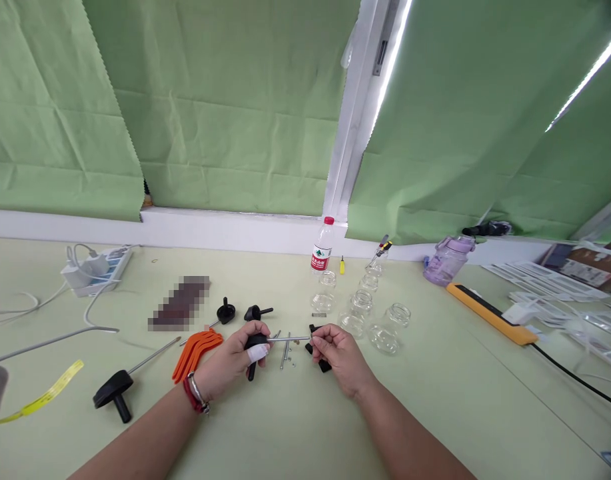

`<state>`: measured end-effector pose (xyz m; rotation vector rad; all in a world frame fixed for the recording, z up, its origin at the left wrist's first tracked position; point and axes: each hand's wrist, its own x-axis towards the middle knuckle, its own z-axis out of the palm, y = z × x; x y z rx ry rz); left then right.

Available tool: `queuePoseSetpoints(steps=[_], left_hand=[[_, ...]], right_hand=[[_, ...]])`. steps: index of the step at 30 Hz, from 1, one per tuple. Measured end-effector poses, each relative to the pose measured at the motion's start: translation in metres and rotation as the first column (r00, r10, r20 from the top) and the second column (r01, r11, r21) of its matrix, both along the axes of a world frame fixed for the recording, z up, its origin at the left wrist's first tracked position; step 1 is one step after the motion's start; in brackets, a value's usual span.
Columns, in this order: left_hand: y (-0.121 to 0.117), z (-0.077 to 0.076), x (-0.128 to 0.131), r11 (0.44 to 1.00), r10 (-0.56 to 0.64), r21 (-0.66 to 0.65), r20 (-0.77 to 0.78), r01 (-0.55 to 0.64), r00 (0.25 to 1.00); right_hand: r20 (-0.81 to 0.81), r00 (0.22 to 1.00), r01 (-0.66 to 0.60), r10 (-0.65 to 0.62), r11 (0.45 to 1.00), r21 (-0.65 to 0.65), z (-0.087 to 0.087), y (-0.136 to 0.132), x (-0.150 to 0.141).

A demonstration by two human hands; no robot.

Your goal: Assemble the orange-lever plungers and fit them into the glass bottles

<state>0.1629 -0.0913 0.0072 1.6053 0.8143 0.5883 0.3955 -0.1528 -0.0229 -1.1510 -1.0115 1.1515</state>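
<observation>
My left hand (240, 357), its thumb wrapped in white tape, is closed around a black plastic knob with a crank handle (258, 341). A thin metal rod (288, 339) runs from that knob to the right. At the rod's far end the fingers of my right hand (342, 357) pinch; whether a small part sits between them is hidden. Below the rod lie long screws (285, 353) and tiny nuts (292, 362). Black pieces (324, 365) rest partly behind my right fingers. Orange curved parts (198, 350) are stacked beside my left hand.
Several glass jars (352, 323) stand right of centre, near a spring (318, 315) and a water bottle (322, 247). More black crank knobs (114, 389) lie at left. A power strip (105, 270), an orange power strip (490, 313) and a purple bottle (446, 260) flank the table.
</observation>
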Motion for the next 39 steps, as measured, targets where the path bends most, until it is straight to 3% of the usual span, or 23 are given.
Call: queuePoseSetpoints(steps=[18,39], left_hand=[[0.0014,-0.0067,-0.0008,0.999,-0.036,-0.019,-0.017,0.036,0.999],[-0.0025,-0.0057,0.0025,0.990,-0.060,-0.121,0.089,0.070,0.994]], right_hand=[[0.133,0.991,0.035,-0.026,0.997,-0.067,0.0040,0.0001,0.0006],[0.242,0.970,0.025,-0.012,0.998,-0.053,-0.0043,0.0015,0.0004]])
